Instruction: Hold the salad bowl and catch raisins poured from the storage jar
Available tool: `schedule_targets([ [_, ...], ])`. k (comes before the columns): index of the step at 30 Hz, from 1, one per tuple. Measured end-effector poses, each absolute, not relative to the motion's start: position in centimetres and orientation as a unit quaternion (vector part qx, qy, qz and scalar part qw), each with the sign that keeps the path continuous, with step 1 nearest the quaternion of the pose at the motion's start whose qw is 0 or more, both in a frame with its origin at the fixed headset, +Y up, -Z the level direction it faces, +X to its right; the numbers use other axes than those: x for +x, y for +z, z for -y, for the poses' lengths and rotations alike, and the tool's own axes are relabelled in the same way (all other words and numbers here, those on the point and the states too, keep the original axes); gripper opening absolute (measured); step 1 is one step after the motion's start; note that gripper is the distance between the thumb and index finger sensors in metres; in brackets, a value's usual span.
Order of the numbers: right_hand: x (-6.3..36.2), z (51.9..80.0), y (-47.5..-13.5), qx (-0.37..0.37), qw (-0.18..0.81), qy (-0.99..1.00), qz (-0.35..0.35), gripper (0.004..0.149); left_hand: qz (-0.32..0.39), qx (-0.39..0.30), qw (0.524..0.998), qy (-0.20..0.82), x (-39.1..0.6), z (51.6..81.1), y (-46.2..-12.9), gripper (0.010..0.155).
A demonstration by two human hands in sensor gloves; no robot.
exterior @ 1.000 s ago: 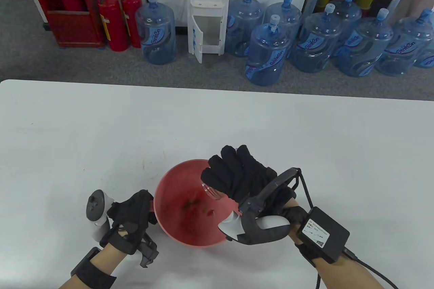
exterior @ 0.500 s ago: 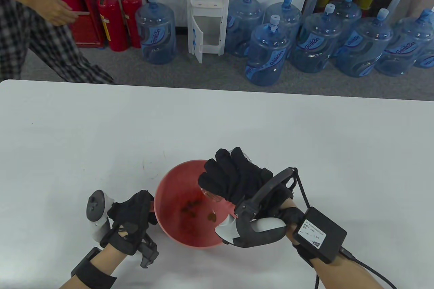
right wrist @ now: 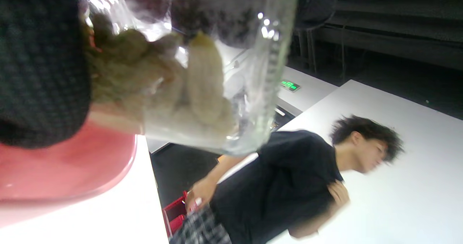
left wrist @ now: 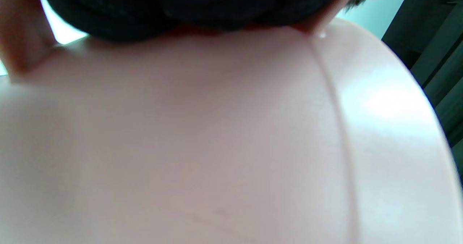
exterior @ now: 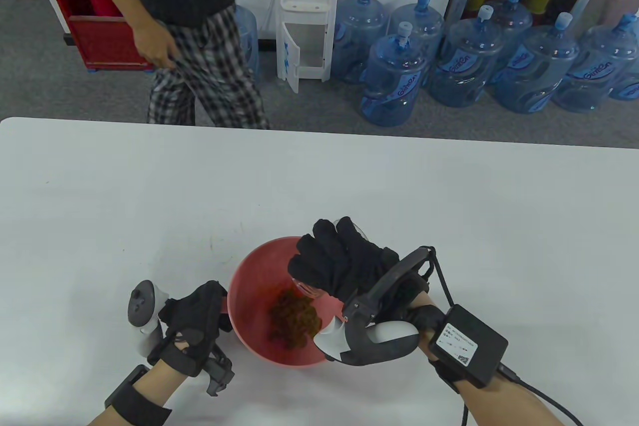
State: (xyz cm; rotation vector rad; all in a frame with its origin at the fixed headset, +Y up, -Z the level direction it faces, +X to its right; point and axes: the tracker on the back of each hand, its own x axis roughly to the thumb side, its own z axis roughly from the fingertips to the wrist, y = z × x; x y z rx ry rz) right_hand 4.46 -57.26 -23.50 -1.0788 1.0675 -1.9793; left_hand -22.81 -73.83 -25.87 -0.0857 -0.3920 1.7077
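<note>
Glossy plastic bowl [exterior: 249, 271] (smooth), clear glass jar [right wrist: 231, 92], matt table [exterior: 319, 186].

Can't see most of the jar [exterior: 305, 289] under the right hand [exterior: 344, 261]; passer-by's [exterior: 199, 36] head cropped up top.

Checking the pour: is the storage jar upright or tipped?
Tipped. The right hand holds the storage jar mouth-down over the salad bowl, raisins heaped inside.

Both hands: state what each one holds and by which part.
The left hand grips the salad bowl at its left rim. The right hand holds the storage jar around its body, tipped over the bowl, raisins inside.
</note>
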Motion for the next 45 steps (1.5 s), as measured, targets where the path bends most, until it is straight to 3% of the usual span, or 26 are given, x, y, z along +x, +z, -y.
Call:
schedule_targets([
  [37, 3.99, 57.41, -23.40, -0.418, 0.337, -0.735, -0.414, 0.102, 0.171, -0.039, 0.639, 0.749, -22.82, 73.79, -25.83, 0.048],
  [45, 3.75, 58.09, -23.17, -0.426, 0.378, -0.706, -0.420, 0.102, 0.171, -0.039, 0.640, 0.748, -22.83, 73.80, -25.84, 0.048],
])
